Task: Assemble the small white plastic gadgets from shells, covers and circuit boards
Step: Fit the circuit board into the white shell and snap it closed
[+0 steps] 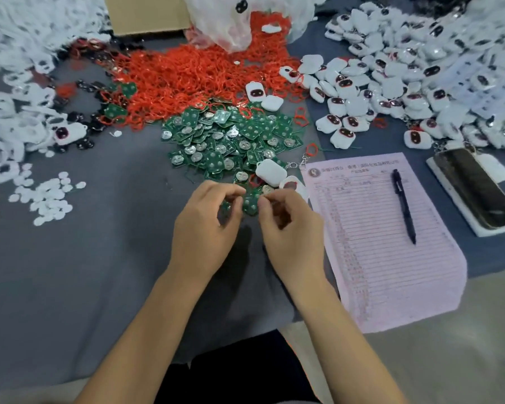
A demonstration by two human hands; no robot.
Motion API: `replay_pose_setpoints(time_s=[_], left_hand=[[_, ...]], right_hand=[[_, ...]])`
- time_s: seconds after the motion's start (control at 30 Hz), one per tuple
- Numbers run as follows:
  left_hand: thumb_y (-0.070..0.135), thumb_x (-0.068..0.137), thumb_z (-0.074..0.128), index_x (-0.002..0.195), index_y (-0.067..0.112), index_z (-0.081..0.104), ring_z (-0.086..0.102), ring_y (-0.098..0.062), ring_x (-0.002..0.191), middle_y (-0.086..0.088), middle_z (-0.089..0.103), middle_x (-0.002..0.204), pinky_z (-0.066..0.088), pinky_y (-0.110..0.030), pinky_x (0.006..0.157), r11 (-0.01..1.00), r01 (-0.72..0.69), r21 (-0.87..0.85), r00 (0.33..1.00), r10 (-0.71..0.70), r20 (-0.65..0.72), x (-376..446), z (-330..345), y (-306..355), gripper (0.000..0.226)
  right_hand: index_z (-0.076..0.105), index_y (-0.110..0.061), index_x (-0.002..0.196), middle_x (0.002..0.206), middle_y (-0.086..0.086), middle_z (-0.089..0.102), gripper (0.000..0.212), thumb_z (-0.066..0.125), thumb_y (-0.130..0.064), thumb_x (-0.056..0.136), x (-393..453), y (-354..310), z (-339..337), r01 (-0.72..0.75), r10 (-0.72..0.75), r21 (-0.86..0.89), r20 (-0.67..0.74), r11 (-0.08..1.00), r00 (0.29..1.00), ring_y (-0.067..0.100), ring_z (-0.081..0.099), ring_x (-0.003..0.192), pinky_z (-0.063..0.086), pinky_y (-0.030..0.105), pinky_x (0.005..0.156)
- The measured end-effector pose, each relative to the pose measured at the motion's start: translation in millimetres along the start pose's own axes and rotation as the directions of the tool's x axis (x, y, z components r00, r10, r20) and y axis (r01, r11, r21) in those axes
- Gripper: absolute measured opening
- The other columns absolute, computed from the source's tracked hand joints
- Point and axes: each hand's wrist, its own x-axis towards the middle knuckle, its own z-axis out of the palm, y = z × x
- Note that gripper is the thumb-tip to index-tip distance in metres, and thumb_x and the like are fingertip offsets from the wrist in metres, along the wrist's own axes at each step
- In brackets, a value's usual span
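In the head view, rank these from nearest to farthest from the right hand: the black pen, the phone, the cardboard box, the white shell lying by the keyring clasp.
Measured from the right hand:
1. White shell, just above the hand at the near edge of the circuit board pile.
2. Black pen, to the right on the pink form.
3. Phone, farther right, past the form.
4. Cardboard box, at the far top left.

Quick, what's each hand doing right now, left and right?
Left hand: fingers curled, pinching a green circuit board.
Right hand: fingers curled, pinching the same board's other edge.
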Motion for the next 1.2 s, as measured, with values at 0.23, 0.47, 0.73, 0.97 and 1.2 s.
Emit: replay_pose_setpoints(time_s=[0.23,0.47,0.73,0.97,1.2], left_hand=[[0.020,0.098,0.065,0.107,0.021,0.071,0.060,-0.010,0.098,0.010,0.064,0.103,0.046,-0.018,0.078,0.970,0.163,0.179,0.983,-0.143,-0.119,-32,-71,-48,0.011],[0.017,0.101,0.064,0.110,0.020,0.072,0.059,-0.010,0.102,0.009,0.064,0.105,0.048,-0.027,0.087,0.920,0.362,0.150,0.927,-0.339,-0.159,-80,-143,-94,0.013],[0.011,0.101,0.061,0.111,0.016,0.072,0.057,-0.014,0.105,0.004,0.065,0.106,0.045,-0.024,0.087,0.825,0.530,0.198,0.820,-0.438,-0.369,-121,-202,-124,0.016],[0.012,0.104,0.055,0.117,0.014,0.071,0.056,-0.022,0.104,-0.001,0.065,0.109,0.046,-0.034,0.090,0.755,0.614,0.231,0.757,-0.480,-0.444,-125,-228,-144,0.021],[0.014,0.103,0.054,0.119,0.013,0.064,0.053,-0.027,0.110,-0.007,0.060,0.116,0.044,-0.040,0.095,0.659,0.706,0.260,0.670,-0.501,-0.548,-117,-241,-172,0.019]], right_hand=[[0.067,-0.027,0.098,0.076,-0.012,0.065,0.001,0.067,-0.026,0.097,-21,-40,62,0.246,-0.213,-0.075,0.307,0.966,0.928,0.010,0.058,0.067,0.049,0.036,0.062],[0.071,-0.030,0.107,0.101,-0.014,0.069,0.015,0.064,-0.025,0.095,-67,-90,132,0.482,-0.414,-0.001,0.511,0.876,0.753,0.008,0.061,0.077,0.053,0.035,0.062],[0.070,-0.030,0.099,0.091,-0.013,0.064,0.010,0.067,-0.022,0.094,-81,-123,190,0.618,-0.492,-0.005,0.600,0.786,0.631,0.008,0.057,0.069,0.051,0.034,0.056],[0.071,-0.027,0.100,0.093,-0.011,0.066,0.008,0.067,-0.023,0.095,-80,-149,248,0.677,-0.552,0.014,0.591,0.736,0.588,0.012,0.061,0.073,0.047,0.032,0.055],[0.076,-0.017,0.109,0.100,0.004,0.068,0.017,0.068,-0.024,0.096,-74,-180,314,0.717,-0.619,-0.081,0.445,0.692,0.647,0.028,0.060,0.100,0.043,0.034,0.064]])
